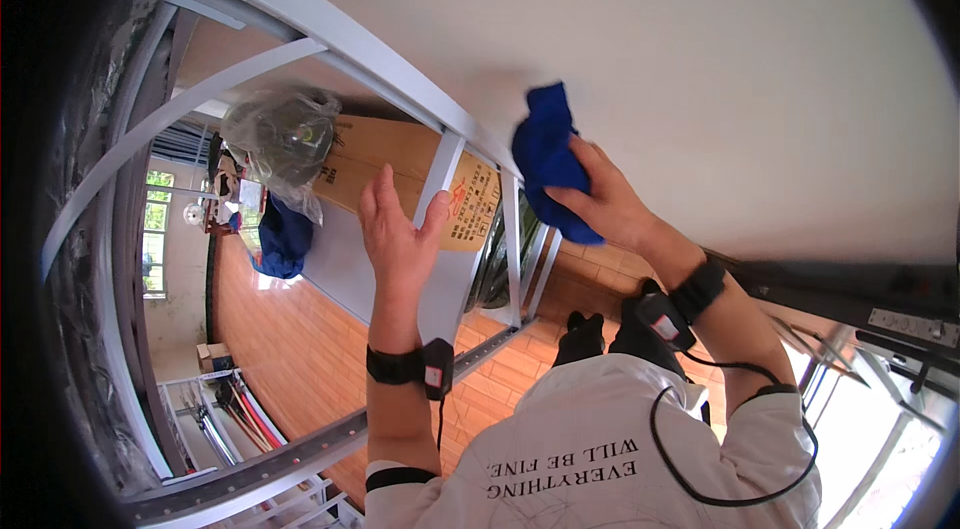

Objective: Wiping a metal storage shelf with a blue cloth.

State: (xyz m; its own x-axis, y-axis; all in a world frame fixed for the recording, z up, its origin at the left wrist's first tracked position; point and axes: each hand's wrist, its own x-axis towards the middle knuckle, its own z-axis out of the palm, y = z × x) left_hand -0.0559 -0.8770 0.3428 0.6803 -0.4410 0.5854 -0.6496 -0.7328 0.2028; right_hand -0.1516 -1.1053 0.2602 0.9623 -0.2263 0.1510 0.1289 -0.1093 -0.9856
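Observation:
In my right hand (611, 195) is a bunched dark blue cloth (551, 161), pinched between thumb and fingers and held up against or close beside a pale, smooth wall-like surface (712, 64). Whether the cloth touches that surface cannot be told. My left hand (403, 229) is raised with fingers apart and holds nothing. It appears in front of a grey metal frame (444, 161) and a printed cardboard box (382, 146). Both wrists wear black straps with small cabled modules.
Clear plastic wrap (281, 131) and a blue cloth bundle (285, 236) are beside the box on a grey panel (337, 259). A perforated metal rail (322, 443) crosses below. A power strip (911, 326) is at right. Racks with rods (217, 431) stand lower left.

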